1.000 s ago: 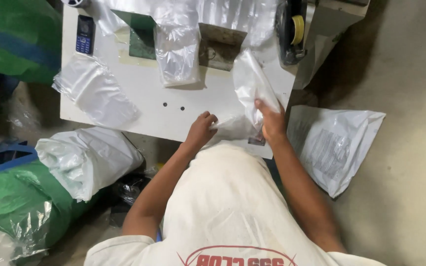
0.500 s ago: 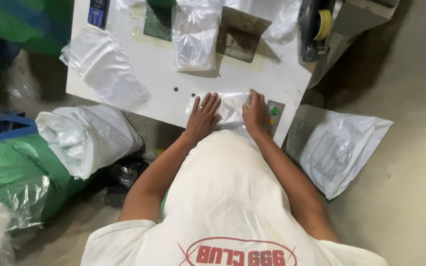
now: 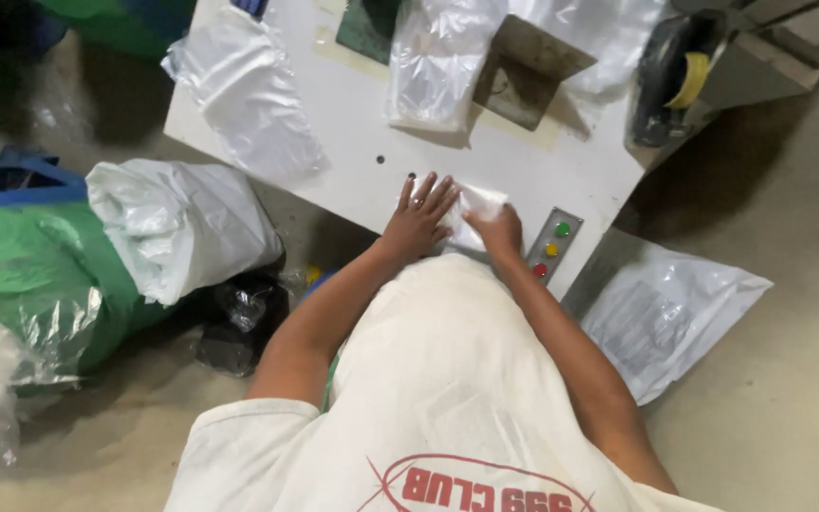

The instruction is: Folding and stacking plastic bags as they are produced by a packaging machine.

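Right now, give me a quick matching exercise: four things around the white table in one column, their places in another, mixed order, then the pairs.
Things:
1. folded white packet
2. button panel
3. tape roll
4. large white bag

Places:
A. far right corner of the white table
B. under the left hand and right hand
C. on the floor left of the table
D. table edge, just right of the right hand

Pairs: 1-B, 2-D, 3-A, 4-C
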